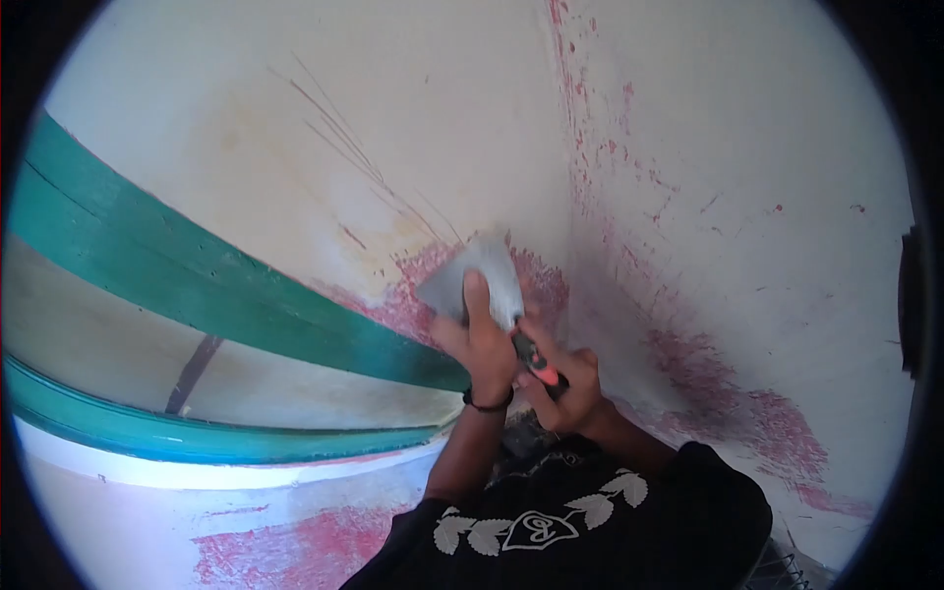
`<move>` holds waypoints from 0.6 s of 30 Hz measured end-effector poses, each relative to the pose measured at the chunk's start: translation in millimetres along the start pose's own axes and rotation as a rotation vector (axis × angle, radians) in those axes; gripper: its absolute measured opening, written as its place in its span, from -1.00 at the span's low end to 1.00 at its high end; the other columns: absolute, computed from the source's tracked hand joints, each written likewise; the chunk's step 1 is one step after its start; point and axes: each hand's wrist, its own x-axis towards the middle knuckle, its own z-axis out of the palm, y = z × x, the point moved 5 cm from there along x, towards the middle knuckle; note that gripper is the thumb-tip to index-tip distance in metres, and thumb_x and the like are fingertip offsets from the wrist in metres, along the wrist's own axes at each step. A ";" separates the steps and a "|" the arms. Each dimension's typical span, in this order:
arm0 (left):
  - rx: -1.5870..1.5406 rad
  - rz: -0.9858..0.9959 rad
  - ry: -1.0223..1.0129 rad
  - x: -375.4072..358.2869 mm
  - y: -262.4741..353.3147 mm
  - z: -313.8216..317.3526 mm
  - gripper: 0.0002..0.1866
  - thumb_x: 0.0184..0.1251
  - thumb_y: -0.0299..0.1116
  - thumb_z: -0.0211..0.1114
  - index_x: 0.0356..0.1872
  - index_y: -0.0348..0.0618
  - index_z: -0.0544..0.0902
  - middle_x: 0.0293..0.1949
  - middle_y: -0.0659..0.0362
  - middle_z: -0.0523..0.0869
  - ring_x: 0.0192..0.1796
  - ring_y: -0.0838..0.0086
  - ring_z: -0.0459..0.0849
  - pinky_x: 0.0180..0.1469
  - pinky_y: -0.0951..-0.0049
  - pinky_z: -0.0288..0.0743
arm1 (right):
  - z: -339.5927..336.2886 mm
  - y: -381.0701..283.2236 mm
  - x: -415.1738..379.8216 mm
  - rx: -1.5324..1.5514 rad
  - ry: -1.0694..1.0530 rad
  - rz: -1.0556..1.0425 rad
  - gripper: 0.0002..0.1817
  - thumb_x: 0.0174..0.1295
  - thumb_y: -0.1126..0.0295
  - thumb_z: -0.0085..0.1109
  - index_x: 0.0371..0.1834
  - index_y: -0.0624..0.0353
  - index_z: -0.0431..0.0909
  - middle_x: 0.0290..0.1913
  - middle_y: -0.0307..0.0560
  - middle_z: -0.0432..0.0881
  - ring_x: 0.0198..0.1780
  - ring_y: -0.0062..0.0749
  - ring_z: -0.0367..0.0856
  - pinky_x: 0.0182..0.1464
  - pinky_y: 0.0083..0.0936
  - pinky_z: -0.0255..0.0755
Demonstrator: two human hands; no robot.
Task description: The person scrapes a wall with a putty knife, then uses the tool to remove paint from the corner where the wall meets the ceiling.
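Note:
My right hand point(572, 388) is wrapped round the black and red handle of a putty knife point(500, 270). Its wide metal blade lies against the pale wall point(472, 118), over a patch of exposed pinkish-red under-layer point(418, 285). My left hand point(484, 334), with a dark band at the wrist, grips the blade from the left, one digit stretched along its face. Some fingers of this hand are hidden behind the blade. Thin dark scratch lines run down the wall towards the blade's edge.
A green painted band point(197, 256) slopes across the left wall, with a teal ledge point(197, 433) below it. The wall corner rises just right of the blade. On the right wall point(767, 147) are red scraped patches point(777, 428). A dark object point(912, 305) stands at the far right edge.

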 end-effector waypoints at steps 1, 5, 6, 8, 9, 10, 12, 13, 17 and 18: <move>-0.024 -0.015 -0.019 2.4 3.8 4.5 -0.59 0.53 -0.16 0.17 -0.20 -0.45 0.60 -0.44 -0.09 0.74 -0.61 0.37 0.67 -0.59 0.46 0.53 | -1.6 -1.8 4.6 0.009 -0.028 0.052 -0.39 0.09 0.52 0.23 0.28 0.51 0.44 -0.09 0.32 0.72 -0.34 -0.30 0.79 -0.28 -0.53 0.58; 0.006 -0.014 0.023 -3.1 6.4 4.4 -0.62 0.53 -0.18 0.16 -0.18 -0.43 0.60 -0.42 -0.07 0.73 -0.60 0.39 0.66 -0.59 0.47 0.52 | -4.0 -0.1 0.3 0.018 -0.074 0.127 -0.39 0.09 0.52 0.22 0.28 0.50 0.44 -0.09 0.32 0.72 -0.34 -0.29 0.79 -0.28 -0.53 0.58; 0.015 -0.025 0.042 -12.9 -1.9 -4.9 -0.62 0.53 -0.18 0.16 -0.17 -0.43 0.59 -0.42 -0.07 0.73 -0.61 0.39 0.66 -0.59 0.46 0.53 | -3.4 2.8 -6.4 0.013 -0.070 0.112 -0.39 0.08 0.52 0.22 0.28 0.50 0.44 -0.09 0.31 0.72 -0.36 -0.30 0.79 -0.30 -0.53 0.58; 0.025 -0.023 0.042 -13.6 -5.6 -7.4 -0.60 0.55 -0.18 0.14 -0.17 -0.45 0.60 -0.42 -0.06 0.74 -0.59 0.39 0.67 -0.57 0.46 0.54 | -1.0 6.6 -13.0 0.014 -0.050 0.039 -0.39 0.08 0.53 0.22 0.28 0.50 0.43 -0.10 0.30 0.72 -0.40 -0.31 0.77 -0.33 -0.53 0.56; 0.030 -0.018 0.029 -11.9 -4.5 -7.2 -0.59 0.56 -0.18 0.12 -0.17 -0.47 0.62 -0.42 -0.06 0.75 -0.58 0.39 0.68 -0.55 0.46 0.55 | 0.7 3.9 -10.5 0.017 -0.038 0.010 -0.38 0.08 0.53 0.21 0.28 0.50 0.43 -0.10 0.30 0.72 -0.43 -0.31 0.76 -0.34 -0.52 0.56; 0.038 -0.022 0.025 -13.0 -4.2 -9.0 -0.57 0.57 -0.18 0.11 -0.17 -0.49 0.63 -0.41 -0.06 0.75 -0.57 0.39 0.69 -0.53 0.46 0.56 | 1.6 2.5 -6.9 0.020 -0.030 0.023 -0.38 0.08 0.53 0.22 0.28 0.51 0.43 -0.09 0.30 0.71 -0.40 -0.30 0.77 -0.32 -0.52 0.57; 0.062 -0.041 0.004 -7.7 5.5 -6.7 -0.58 0.56 -0.19 0.11 -0.18 -0.50 0.63 -0.41 -0.07 0.75 -0.57 0.38 0.69 -0.53 0.45 0.57 | 2.4 -4.5 -0.7 0.030 -0.036 0.062 -0.38 0.07 0.53 0.22 0.28 0.51 0.43 -0.07 0.32 0.71 -0.34 -0.27 0.80 -0.28 -0.52 0.58; 0.067 -0.044 -0.010 -4.8 8.1 -4.2 -0.58 0.56 -0.19 0.11 -0.18 -0.50 0.63 -0.41 -0.08 0.76 -0.57 0.38 0.69 -0.53 0.44 0.57 | 3.1 -4.1 -2.6 0.032 -0.043 0.071 -0.38 0.07 0.53 0.22 0.28 0.52 0.43 -0.08 0.33 0.71 -0.33 -0.27 0.80 -0.27 -0.51 0.59; 0.048 -0.019 0.012 -13.2 -0.1 -14.3 -0.59 0.55 -0.20 0.13 -0.22 -0.47 0.62 -0.43 -0.07 0.75 -0.58 0.38 0.69 -0.55 0.44 0.55 | 9.9 1.7 -16.0 0.040 -0.021 0.055 -0.37 0.06 0.53 0.22 0.28 0.53 0.42 -0.09 0.34 0.71 -0.30 -0.24 0.81 -0.24 -0.51 0.59; 0.056 -0.010 0.023 -15.2 -2.7 -15.6 -0.61 0.54 -0.19 0.14 -0.21 -0.45 0.61 -0.44 -0.05 0.74 -0.59 0.38 0.67 -0.57 0.45 0.53 | 9.7 1.9 -16.6 0.041 -0.020 0.033 -0.37 0.05 0.53 0.22 0.28 0.53 0.42 -0.09 0.34 0.70 -0.30 -0.23 0.81 -0.24 -0.51 0.59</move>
